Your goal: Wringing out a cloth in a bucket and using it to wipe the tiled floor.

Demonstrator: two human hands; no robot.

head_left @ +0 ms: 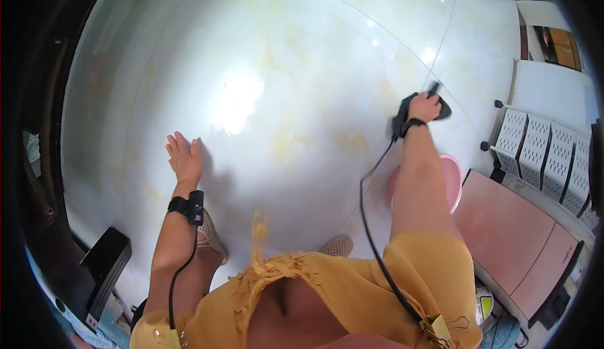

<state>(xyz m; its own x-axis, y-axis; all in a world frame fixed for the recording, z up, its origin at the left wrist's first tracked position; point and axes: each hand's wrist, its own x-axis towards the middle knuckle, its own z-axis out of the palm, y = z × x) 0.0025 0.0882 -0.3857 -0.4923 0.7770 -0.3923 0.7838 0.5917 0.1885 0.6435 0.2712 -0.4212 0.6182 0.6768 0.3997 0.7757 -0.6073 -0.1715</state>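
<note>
My left hand (183, 158) is held above the glossy pale floor (283, 113) on the left, palm up or sideways, fingers spread and holding nothing. A black strap with a small black device (195, 208) sits round its wrist, with a cable running back. At the right, my right hand (425, 107) is closed round a black object (442, 109); blur hides its exact kind. A black strap (414, 122) circles that wrist, and a cable hangs from it. Behind the right forearm a pink basin (452, 181) is partly hidden.
A rack of white perforated trays (533, 153) on casters stands at the right, beside a low pink-fronted cabinet (505, 217). Dark furniture (45, 193) lines the left edge, with a black panel-like object (106, 264) below. My shoes (339, 246) are on the floor.
</note>
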